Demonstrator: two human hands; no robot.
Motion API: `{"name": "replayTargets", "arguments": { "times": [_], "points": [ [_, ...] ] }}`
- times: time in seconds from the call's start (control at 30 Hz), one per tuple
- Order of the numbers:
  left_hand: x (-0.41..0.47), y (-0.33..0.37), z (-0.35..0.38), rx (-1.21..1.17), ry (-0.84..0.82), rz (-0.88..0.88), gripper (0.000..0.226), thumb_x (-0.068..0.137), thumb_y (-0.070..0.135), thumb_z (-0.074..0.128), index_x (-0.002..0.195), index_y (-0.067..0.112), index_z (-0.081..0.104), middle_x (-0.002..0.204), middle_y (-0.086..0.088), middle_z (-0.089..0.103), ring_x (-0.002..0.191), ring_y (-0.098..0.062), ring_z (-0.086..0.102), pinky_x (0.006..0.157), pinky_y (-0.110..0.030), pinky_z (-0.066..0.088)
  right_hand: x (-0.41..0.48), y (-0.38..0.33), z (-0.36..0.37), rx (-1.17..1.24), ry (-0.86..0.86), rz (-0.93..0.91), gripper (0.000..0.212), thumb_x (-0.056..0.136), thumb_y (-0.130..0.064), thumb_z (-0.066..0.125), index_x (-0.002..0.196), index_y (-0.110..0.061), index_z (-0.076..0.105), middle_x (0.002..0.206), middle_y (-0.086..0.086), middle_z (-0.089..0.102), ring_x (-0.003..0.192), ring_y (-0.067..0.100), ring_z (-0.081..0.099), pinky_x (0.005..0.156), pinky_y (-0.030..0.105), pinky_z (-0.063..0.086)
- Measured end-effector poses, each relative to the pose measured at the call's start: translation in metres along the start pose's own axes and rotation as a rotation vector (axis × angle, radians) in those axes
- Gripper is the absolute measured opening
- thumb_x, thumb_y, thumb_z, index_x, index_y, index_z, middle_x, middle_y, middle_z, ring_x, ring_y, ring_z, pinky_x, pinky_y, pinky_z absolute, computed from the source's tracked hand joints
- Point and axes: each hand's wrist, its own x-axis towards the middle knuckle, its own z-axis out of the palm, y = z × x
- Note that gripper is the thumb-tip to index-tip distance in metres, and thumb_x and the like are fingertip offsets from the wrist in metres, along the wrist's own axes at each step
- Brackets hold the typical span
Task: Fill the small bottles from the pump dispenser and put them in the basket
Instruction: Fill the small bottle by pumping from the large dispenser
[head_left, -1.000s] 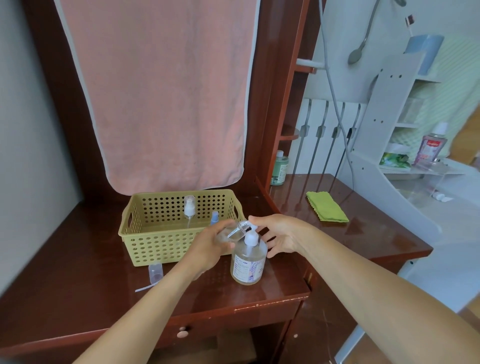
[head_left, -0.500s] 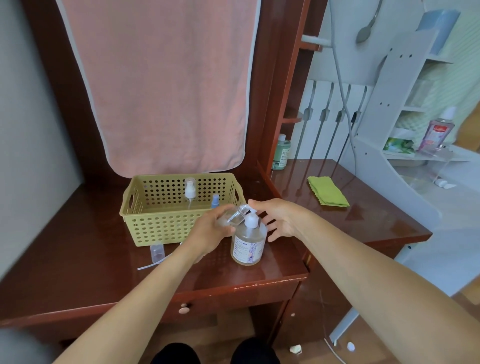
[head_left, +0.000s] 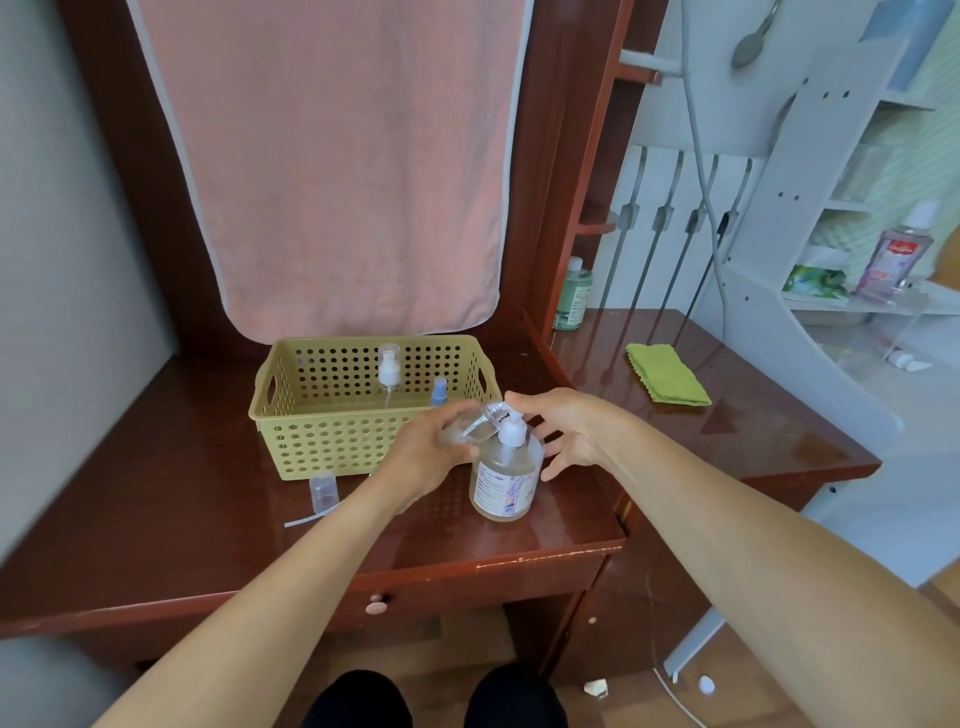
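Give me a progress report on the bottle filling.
Done: a white-topped bottle and a blue-topped bottle stand in the basket; their fill is not visible. In hand: the left hand holds a clear bottle tilted at the pump dispenser, right hand beside its head. Left: fit the cap lying on the desk, then basket it.

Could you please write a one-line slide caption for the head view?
Left hand holds a small bottle at the dispenser nozzle, right hand over its pump, basket behind.
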Motion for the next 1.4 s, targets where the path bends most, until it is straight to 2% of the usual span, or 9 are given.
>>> {"name": "replayTargets", "arguments": {
  "times": [0.2,0.27,0.4,0.53,0.73,0.87,1.0,1.2,1.4],
  "points": [
    [0.001,0.004,0.000,-0.040,0.000,0.017,0.046,0.086,0.005,0.065,0.120,0.034,0.057,0.116,0.017,0.054,0.114,-0.004,0.045,0.095,-0.024,0.033,0.002,-0.006,-0.003,0.001,-0.018,0.017,0.055,0.091,-0.043,0.058,0.126,-0.001,0.052,0.134,0.030,0.044,0.119,0.047,0.048,0.096,0.062,0.040],
    [0.001,0.004,0.001,-0.027,0.002,0.015,0.048,0.086,0.005,0.065,0.124,0.033,0.056,0.119,0.018,0.052,0.115,-0.002,0.042,0.096,-0.023,0.031,0.003,-0.004,-0.001,-0.008,0.006,0.005,0.049,0.091,-0.042,0.058,0.121,-0.004,0.053,0.133,0.029,0.046,0.117,0.045,0.050,0.094,0.060,0.042],
    [0.000,0.000,0.002,0.007,0.001,0.022,0.051,0.085,0.003,0.065,0.129,0.028,0.055,0.122,0.016,0.052,0.119,-0.003,0.042,0.098,-0.022,0.029,0.001,0.002,0.005,-0.012,0.064,-0.044,0.048,0.095,-0.038,0.054,0.131,-0.008,0.046,0.130,0.020,0.052,0.104,0.035,0.053,0.097,0.059,0.042],
    [0.000,0.002,0.002,-0.012,0.007,0.008,0.052,0.086,0.005,0.066,0.131,0.028,0.053,0.126,0.016,0.049,0.121,-0.003,0.039,0.100,-0.023,0.029,-0.001,0.003,0.003,-0.008,0.045,-0.039,0.050,0.093,-0.041,0.055,0.128,-0.006,0.050,0.133,0.023,0.050,0.120,0.041,0.049,0.100,0.061,0.038],
    [0.001,0.005,0.001,-0.056,-0.003,-0.005,0.050,0.087,0.005,0.065,0.129,0.030,0.054,0.125,0.016,0.050,0.124,-0.006,0.041,0.104,-0.026,0.031,0.002,-0.003,-0.002,0.010,0.013,-0.008,0.050,0.091,-0.044,0.058,0.119,-0.003,0.054,0.133,0.029,0.046,0.119,0.045,0.049,0.099,0.061,0.040],
    [-0.001,0.004,0.003,-0.016,0.005,-0.009,0.052,0.086,0.004,0.066,0.132,0.027,0.053,0.129,0.013,0.051,0.124,-0.005,0.040,0.105,-0.026,0.031,0.008,0.002,0.003,0.009,0.057,-0.026,0.053,0.093,-0.041,0.056,0.134,-0.008,0.045,0.135,0.022,0.048,0.119,0.041,0.050,0.097,0.061,0.041],
    [-0.005,0.005,0.003,-0.040,0.010,0.009,0.048,0.086,0.003,0.065,0.126,0.030,0.056,0.121,0.016,0.051,0.118,-0.004,0.042,0.097,-0.023,0.032,0.003,0.004,0.004,0.002,0.054,-0.032,0.058,0.092,-0.042,0.057,0.138,-0.010,0.042,0.137,0.021,0.047,0.122,0.041,0.048,0.098,0.064,0.039],
    [-0.006,0.012,0.001,-0.095,-0.016,0.017,0.047,0.087,0.001,0.062,0.099,0.045,0.053,0.109,0.022,0.052,0.112,-0.003,0.045,0.093,-0.022,0.032,-0.001,-0.002,-0.006,-0.012,-0.026,0.022,0.060,0.089,-0.048,0.059,0.127,-0.003,0.051,0.136,0.028,0.044,0.125,0.046,0.044,0.098,0.070,0.033],
    [-0.002,0.008,0.001,0.023,0.003,0.003,0.051,0.085,0.004,0.066,0.128,0.029,0.055,0.122,0.015,0.051,0.116,-0.002,0.041,0.094,-0.020,0.029,0.001,-0.002,0.003,-0.004,0.015,-0.010,0.038,0.095,-0.036,0.054,0.119,-0.007,0.051,0.129,0.024,0.049,0.118,0.044,0.049,0.093,0.068,0.039]
  ]
}}
